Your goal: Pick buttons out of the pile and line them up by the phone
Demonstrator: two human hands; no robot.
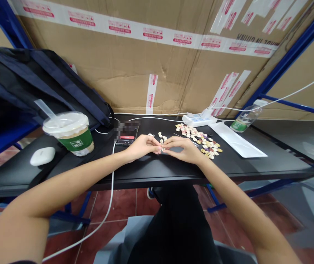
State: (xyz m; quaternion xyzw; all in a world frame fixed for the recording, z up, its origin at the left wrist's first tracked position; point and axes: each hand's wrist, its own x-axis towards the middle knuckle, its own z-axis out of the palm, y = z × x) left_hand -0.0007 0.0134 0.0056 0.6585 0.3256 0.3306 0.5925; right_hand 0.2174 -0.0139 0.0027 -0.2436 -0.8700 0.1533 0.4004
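My left hand (145, 145) and my right hand (183, 149) meet over the front of the black table. Fingertips of both are pinched together on a small whitish piece (162, 149), too small to make out fully. Just behind the fingers lie a few loose cream pieces (161, 135), oval and shell-like. To the right of my right hand spreads a pile of similar small pieces (201, 138) in cream, pink, yellow and some purple. A thin metal tool (194, 143) lies partly hidden between my right hand and the pile.
A phone (126, 132) lies behind my left hand. Leftward stand a lidded drink cup (77, 141), a white earbud case (43, 156) and a backpack (55, 80). At right are a power strip (199, 119), a white packet (238, 141) and a bottle (247, 116). A white cable (111, 198) hangs over the table edge.
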